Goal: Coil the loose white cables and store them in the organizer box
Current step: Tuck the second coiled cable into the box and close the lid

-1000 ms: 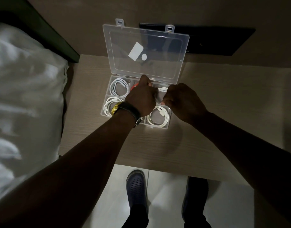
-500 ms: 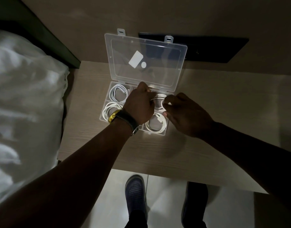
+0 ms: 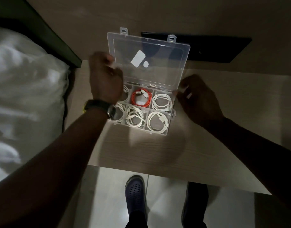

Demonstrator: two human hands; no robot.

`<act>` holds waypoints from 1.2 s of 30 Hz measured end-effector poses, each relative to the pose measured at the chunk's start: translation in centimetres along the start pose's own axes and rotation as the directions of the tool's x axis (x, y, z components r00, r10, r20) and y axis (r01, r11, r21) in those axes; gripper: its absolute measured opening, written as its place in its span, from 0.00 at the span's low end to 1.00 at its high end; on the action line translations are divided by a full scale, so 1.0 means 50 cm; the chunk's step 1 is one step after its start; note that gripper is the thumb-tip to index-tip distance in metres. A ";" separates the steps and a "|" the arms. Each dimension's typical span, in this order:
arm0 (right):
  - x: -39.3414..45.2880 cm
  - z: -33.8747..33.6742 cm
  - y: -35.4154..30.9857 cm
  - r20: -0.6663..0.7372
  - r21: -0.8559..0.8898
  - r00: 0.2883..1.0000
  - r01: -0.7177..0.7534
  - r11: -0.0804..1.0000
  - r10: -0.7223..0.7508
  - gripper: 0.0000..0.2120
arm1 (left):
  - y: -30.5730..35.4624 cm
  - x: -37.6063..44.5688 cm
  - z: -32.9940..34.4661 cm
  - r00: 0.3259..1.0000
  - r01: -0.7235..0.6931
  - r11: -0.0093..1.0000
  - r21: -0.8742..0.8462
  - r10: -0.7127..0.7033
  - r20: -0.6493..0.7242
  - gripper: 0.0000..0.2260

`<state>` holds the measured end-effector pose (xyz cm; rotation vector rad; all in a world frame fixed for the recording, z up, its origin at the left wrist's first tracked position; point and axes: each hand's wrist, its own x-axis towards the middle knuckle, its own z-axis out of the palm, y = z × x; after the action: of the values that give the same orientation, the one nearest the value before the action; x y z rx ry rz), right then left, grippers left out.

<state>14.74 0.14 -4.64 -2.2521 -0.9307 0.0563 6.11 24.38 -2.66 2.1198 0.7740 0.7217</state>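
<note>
Nearly done: white cables (image 3: 159, 121) coiled in box (image 3: 172, 115), none loose on tabletop (image 3: 141, 145); left hand (image 3: 105, 81) at raised lid (image 3: 158, 51), right hand (image 3: 197, 99) beside box, grips unclear; closing remains.

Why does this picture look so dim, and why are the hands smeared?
Head view: the room is dark, with the light falling mainly on the clear plastic organizer box and its coiled white cables; the left hand and right hand are motion-blurred, fingers indistinct; arm shadows cross the pale wooden table; the wide lens bends the edges, and the white bedding is soft.
</note>
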 end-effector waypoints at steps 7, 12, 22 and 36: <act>0.089 -0.009 -0.001 0.078 0.630 0.945 -0.293 0.719 0.317 0.24 | 0.016 0.104 -0.015 0.958 0.240 0.917 -0.317 -0.172 0.230 0.30; 0.000 -0.023 -0.013 0.083 0.702 0.983 -0.175 0.690 0.164 0.16 | 0.014 0.049 -0.063 0.948 0.319 0.857 -0.405 -0.292 0.129 0.20; -0.163 0.056 -0.003 0.209 0.086 0.965 0.144 0.986 -0.160 0.15 | -0.163 -0.141 -0.125 0.883 -0.018 0.995 0.094 -0.029 0.469 0.21; -0.179 0.080 -0.003 0.232 -0.099 0.966 0.137 0.986 -0.111 0.23 | -0.199 -0.138 -0.159 0.757 -0.153 0.968 0.199 -0.015 0.654 0.42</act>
<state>6.86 -3.16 -9.48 -2.3204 -1.2224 0.2124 -6.82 28.36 -7.78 2.4024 0.3999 -0.1245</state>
